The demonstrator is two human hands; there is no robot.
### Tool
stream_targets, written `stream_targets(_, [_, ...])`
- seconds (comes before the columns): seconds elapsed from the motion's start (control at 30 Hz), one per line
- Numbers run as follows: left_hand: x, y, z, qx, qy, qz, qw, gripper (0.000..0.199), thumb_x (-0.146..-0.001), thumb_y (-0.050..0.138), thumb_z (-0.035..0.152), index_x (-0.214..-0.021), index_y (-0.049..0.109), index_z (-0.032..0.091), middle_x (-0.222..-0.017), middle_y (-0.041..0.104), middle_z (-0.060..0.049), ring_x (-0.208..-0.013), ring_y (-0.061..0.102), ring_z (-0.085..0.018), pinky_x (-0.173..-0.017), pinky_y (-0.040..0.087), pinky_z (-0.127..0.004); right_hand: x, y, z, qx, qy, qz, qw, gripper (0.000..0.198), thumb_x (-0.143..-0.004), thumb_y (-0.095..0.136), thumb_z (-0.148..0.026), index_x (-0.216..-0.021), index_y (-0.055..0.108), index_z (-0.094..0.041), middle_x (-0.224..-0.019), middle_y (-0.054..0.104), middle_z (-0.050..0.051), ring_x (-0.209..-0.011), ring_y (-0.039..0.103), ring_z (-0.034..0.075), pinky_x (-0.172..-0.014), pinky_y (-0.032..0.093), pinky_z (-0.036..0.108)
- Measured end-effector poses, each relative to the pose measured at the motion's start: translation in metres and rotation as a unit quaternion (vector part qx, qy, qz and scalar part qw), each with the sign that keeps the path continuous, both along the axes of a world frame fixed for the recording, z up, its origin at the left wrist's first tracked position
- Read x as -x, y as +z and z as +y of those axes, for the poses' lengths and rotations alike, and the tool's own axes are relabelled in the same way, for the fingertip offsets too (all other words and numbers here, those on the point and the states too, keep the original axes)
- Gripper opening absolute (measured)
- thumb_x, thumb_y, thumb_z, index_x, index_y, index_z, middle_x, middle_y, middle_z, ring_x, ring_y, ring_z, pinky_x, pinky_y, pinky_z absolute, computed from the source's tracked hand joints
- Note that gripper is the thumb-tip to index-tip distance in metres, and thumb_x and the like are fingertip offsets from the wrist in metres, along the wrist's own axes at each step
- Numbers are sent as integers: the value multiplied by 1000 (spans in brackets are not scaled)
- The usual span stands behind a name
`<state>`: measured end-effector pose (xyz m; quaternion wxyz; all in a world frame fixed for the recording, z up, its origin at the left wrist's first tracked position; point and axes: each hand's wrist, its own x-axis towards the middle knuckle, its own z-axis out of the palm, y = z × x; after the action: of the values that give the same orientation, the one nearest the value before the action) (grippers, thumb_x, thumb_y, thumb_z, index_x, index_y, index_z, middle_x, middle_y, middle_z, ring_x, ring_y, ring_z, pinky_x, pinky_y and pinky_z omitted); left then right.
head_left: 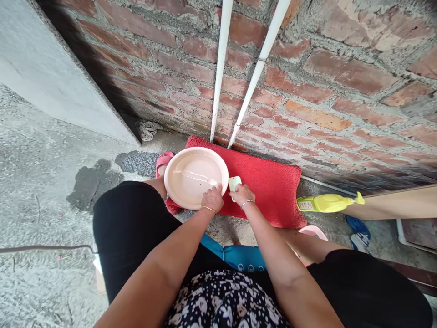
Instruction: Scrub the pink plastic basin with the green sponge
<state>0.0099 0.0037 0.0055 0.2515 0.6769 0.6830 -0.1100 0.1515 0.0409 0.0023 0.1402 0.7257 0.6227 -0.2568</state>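
A pale pink basin (182,193) with water in it stands on the left part of a red mat or cushion (266,191). Over the basin's near right rim lies my left hand (212,199), its fingers curled and reaching inside. Whether those fingers hold anything is hidden. My right hand (243,195) grips a small pale green oblong block (235,183) just right of the basin, above the red fabric. The block's kind and its underside do not show.
A yellow pump bottle (327,203) lies to the right. Two white pipes (221,64) run down the brick wall (307,105). A grey slab (68,68) leans at left, with a crumpled cloth (148,130) beside it. Wet patches mark the concrete (92,182).
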Motion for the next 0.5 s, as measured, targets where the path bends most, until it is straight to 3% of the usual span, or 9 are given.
stream_targets(0.07, [0, 0, 0, -4, -1, -1, 1000, 55, -83, 33, 19, -138, 25, 22, -112, 52, -14, -100, 53, -24, -80, 43, -37, 10, -2, 6, 8, 28, 3, 1000, 36, -75, 55, -53, -100, 60, -27, -100, 58, 5, -84, 60, 19, -71, 43, 30])
stream_targets(0.17, [0, -1, 0, -5, 3, 0, 1000, 56, -83, 33, 18, -138, 25, 21, -111, 52, -14, -99, 53, -24, -80, 43, -37, -5, -3, 12, 23, 13, -6, 1000, 39, -73, 58, -53, -102, 60, -26, -102, 58, 6, -87, 60, 19, -72, 43, 29])
stream_targets(0.33, [-1, 0, 0, 11, 3, 7, 1000, 58, -83, 32, 17, -140, 22, 23, -114, 51, -14, -101, 52, -24, -82, 42, -37, -83, 2, 12, 24, -98, -29, 994, 49, -68, 58, -60, -100, 61, -24, -104, 59, 8, -93, 58, 23, -73, 43, 32])
stream_targets(0.5, [-1, 2, 0, 11, -3, 18, 1000, 61, -83, 30, 16, -142, 18, 22, -115, 51, -14, -101, 52, -23, -82, 43, -37, -170, 2, -12, 28, -209, -47, 976, 48, -69, 54, -62, -95, 61, -22, -101, 62, 10, -92, 59, 26, -74, 44, 35])
